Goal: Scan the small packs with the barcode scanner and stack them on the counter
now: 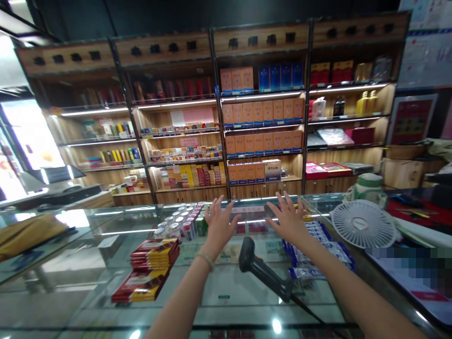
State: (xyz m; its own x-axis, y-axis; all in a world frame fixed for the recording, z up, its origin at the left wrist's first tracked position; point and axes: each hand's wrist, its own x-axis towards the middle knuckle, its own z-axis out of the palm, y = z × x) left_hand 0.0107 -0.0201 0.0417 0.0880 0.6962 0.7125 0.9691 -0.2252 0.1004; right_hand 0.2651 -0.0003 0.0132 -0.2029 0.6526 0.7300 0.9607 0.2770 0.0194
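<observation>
My left hand [219,225] is raised over the glass counter with its fingers spread and nothing in it, just right of the small round containers [180,220]. To the right, my right hand [288,221] is also spread and holds nothing, near the blue-and-white packets [321,249]. A black handheld scanner [263,270] with a cable lies on the glass between my forearms, touched by neither hand. Stacks of red-and-yellow packets [153,263] sit left of my left forearm.
A white fan [363,223] and a green-and-white jug [369,186] stand at the right. A yellow-brown cloth item [33,233] lies far left. Wooden shelves [261,187] with boxes line the wall behind the glass counter [240,287].
</observation>
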